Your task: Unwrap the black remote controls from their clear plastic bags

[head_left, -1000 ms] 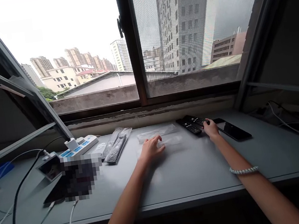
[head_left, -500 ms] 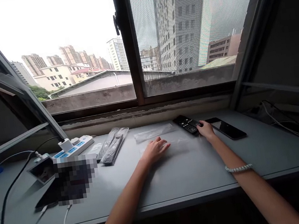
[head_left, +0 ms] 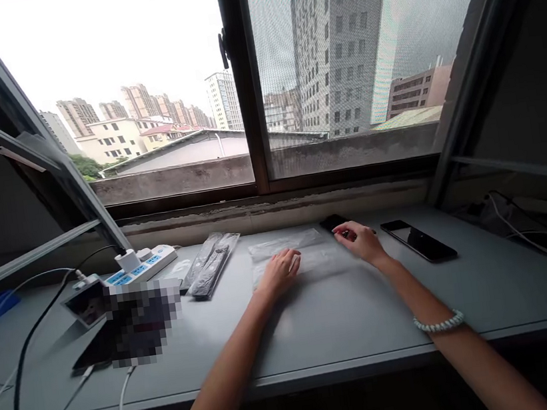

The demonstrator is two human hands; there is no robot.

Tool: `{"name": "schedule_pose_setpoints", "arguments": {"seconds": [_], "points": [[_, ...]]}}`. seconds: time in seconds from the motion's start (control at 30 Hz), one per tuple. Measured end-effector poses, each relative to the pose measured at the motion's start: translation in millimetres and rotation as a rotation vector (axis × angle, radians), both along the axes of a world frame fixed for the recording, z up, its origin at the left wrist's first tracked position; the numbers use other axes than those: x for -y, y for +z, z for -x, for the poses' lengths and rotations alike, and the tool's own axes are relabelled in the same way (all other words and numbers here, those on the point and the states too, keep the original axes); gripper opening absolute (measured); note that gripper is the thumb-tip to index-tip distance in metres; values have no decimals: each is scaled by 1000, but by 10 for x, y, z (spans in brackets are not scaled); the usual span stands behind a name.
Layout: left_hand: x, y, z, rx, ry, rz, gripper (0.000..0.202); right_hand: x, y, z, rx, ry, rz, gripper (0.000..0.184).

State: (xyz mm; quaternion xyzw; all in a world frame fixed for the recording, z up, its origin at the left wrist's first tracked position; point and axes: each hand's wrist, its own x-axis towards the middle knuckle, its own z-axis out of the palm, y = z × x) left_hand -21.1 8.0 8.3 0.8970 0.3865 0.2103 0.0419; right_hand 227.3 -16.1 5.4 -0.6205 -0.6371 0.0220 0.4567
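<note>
My left hand (head_left: 278,271) lies flat, fingers loosely spread, on a clear plastic bag (head_left: 318,261) in the middle of the grey table (head_left: 348,316). My right hand (head_left: 363,244) is curled over a black remote control (head_left: 335,222), of which only the far end shows past the fingers. A second clear bag (head_left: 286,243) lies just behind the first one. Two black remotes in plastic sleeves (head_left: 209,265) rest to the left of my left hand.
A black phone (head_left: 419,239) lies face up to the right of my right hand. At the left stand a white power strip (head_left: 143,264), a small charger block (head_left: 86,300) and several cables (head_left: 30,344). More cables (head_left: 534,231) trail at the far right. The window frame (head_left: 244,88) rises behind.
My right hand has slid left along the table with the remote, away from the phone, towards my left hand. My left hand stays on the clear bag.
</note>
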Motion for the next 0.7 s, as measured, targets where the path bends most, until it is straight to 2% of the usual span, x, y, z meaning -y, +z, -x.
{"name": "schedule_pose_setpoints", "arguments": {"seconds": [0.13,0.27,0.37,0.5,0.7], "points": [[27,25,-13,-1,-6,-52,29,53,-11,106,107,150,174,34],[2,71,-13,4,10,-117,30,57,-15,116,140,198,211,34],[-57,112,-2,-10,43,-153,30,37,0,120,126,182,192,26],[-140,148,52,-16,88,-167,29,3,3,106,102,112,163,27],[-222,166,159,-16,152,-130,46,-4,-9,79,50,27,127,26]]}}
